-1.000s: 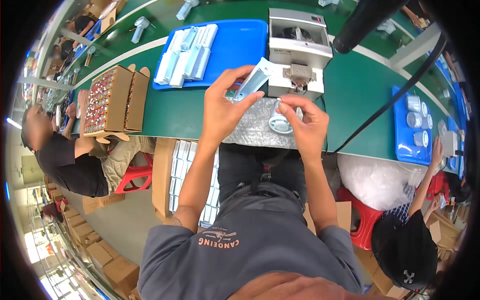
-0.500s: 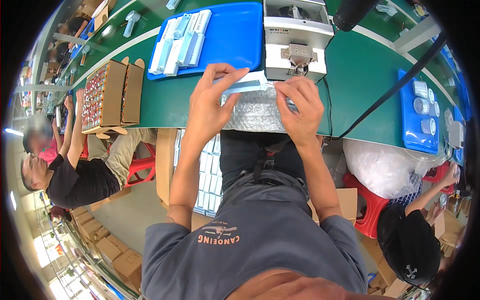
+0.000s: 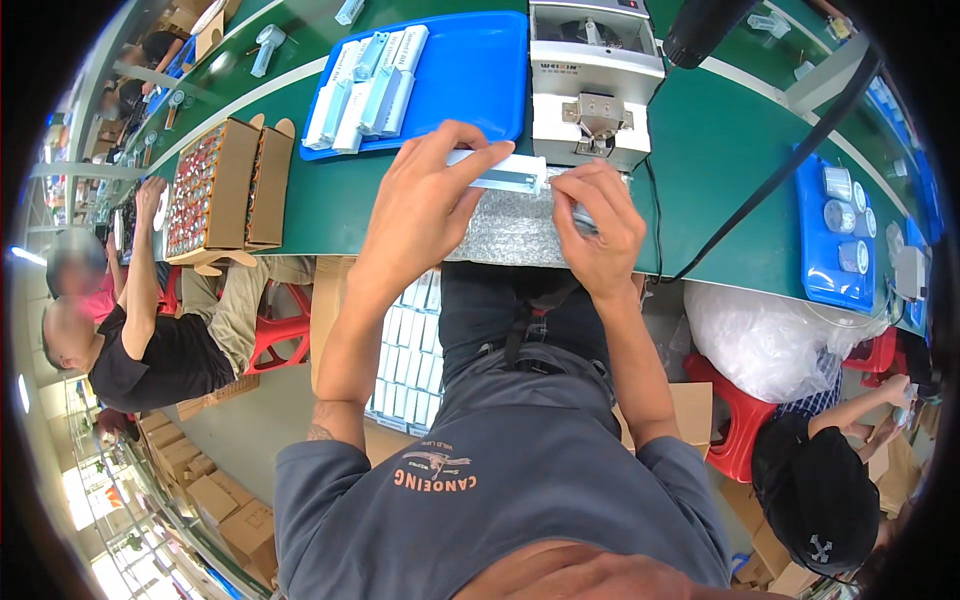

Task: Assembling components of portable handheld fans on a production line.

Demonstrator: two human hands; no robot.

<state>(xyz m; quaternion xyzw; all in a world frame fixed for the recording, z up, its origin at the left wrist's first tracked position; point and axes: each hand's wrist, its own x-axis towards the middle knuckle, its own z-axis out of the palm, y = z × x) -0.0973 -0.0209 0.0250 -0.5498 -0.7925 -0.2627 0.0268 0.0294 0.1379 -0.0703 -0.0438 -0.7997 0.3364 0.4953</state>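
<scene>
My left hand [image 3: 420,195] is closed round a narrow light-blue and white carton [image 3: 508,173], fingers above and thumb below. The carton lies roughly level, its right end pointing at my right hand [image 3: 605,225]. Thumb and forefinger of that hand are pinched together close to this end; what they pinch is too small to make out. A pale, shiny bit shows beneath its curled fingers, partly hidden. Both hands are over a silvery bubble-wrap sheet [image 3: 512,232] at the table's near edge.
Behind my hands, a blue tray [image 3: 480,60] holds several similar cartons [image 3: 370,85]. Beside it stands a white benchtop machine [image 3: 590,90] with a black cable [image 3: 770,190] to its right. An open cardboard box [image 3: 218,190] is left; another blue tray [image 3: 825,285] bears round containers. Co-workers sit on both sides.
The carton and my left hand have shifted slightly right, and the carton has turned a little. My right hand stays pinched near its end.
</scene>
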